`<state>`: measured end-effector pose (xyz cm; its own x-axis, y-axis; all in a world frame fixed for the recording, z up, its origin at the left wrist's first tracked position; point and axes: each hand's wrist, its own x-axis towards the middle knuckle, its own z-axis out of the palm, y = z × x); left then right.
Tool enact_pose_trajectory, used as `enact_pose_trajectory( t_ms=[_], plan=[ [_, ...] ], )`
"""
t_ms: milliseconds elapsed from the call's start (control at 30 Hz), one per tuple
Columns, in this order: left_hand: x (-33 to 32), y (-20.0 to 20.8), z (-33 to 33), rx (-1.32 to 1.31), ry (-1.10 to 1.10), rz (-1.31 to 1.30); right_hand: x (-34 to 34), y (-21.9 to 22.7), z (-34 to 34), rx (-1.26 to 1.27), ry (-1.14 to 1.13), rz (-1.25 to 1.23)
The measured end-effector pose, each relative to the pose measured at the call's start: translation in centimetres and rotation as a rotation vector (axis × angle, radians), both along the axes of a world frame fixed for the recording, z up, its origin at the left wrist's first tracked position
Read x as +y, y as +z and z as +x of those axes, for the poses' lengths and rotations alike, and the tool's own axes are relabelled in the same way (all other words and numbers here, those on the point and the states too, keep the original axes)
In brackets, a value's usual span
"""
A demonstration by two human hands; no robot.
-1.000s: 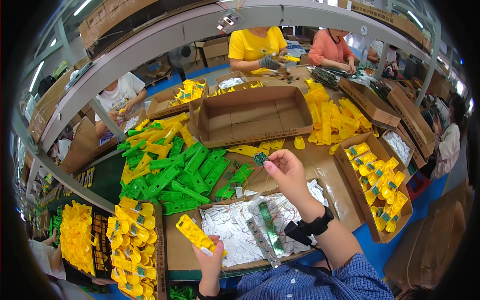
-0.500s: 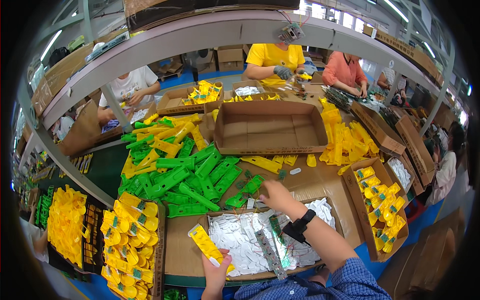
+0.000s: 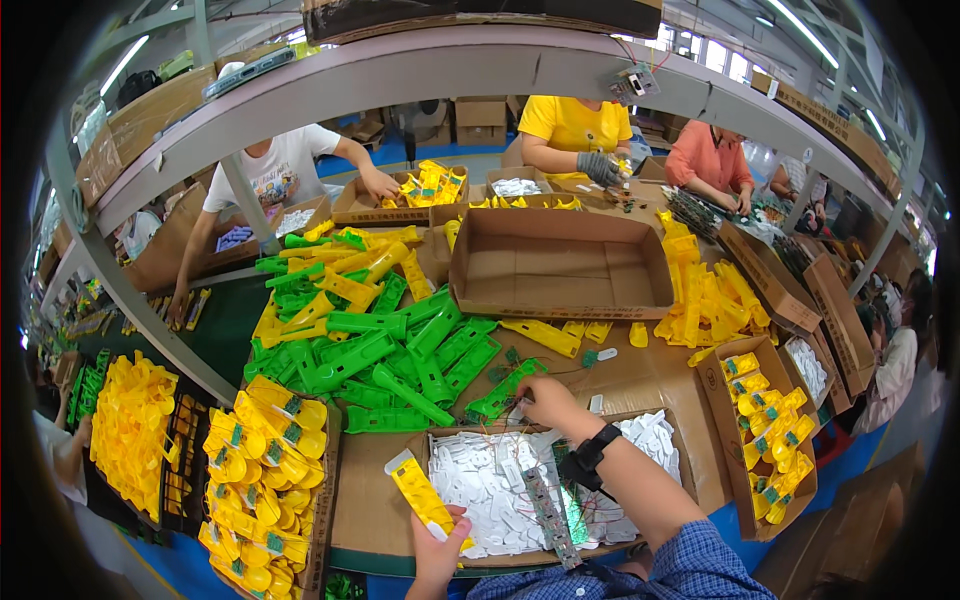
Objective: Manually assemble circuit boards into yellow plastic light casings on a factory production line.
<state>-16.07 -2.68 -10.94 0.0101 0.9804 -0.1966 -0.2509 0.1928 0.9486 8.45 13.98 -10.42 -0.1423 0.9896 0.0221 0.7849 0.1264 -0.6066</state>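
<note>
My left hand (image 3: pixel 438 550) is closed round the lower part of a long yellow plastic shell (image 3: pixel 418 490) with white at both ends, held tilted over the near left edge of a box of white pieces. My right hand (image 3: pixel 548 402), with a black band on its wrist, reaches past that box. Its fingers are drawn together beside a green plastic shell (image 3: pixel 505 390) and thin wires; what they pinch is too small to make out. The shallow cardboard box (image 3: pixel 570 560) holds many small white plastic pieces (image 3: pixel 480 480). A strip of circuit boards (image 3: pixel 548 515) lies across them.
Green shells (image 3: pixel 360 350) are heaped at the left, yellow shells (image 3: pixel 705 300) at the right. An empty carton (image 3: pixel 560 275) stands behind. Boxes of yellow parts with small boards (image 3: pixel 265 470) flank me. A metal beam (image 3: pixel 450 75) crosses overhead; co-workers sit across the table.
My right hand has lowered slightly beside the green shell; my left hand still holds the yellow shell. The view has shifted a little. Across the table, a co-worker has stretched both arms outward.
</note>
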Motion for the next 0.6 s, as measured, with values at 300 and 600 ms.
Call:
enact_pose_trajectory(
  t_ms=[300, 600],
  plan=[
    [0.4, 0.1, 0.1, -0.046, 0.003, 0.003, 0.7, -0.1, 1.3, 0.582, -0.066, -0.284],
    [0.4, -0.3, 0.0, -0.026, -0.008, 0.042, -0.2, 1.0, 0.3, -0.223, -0.234, 0.366]
  ],
)
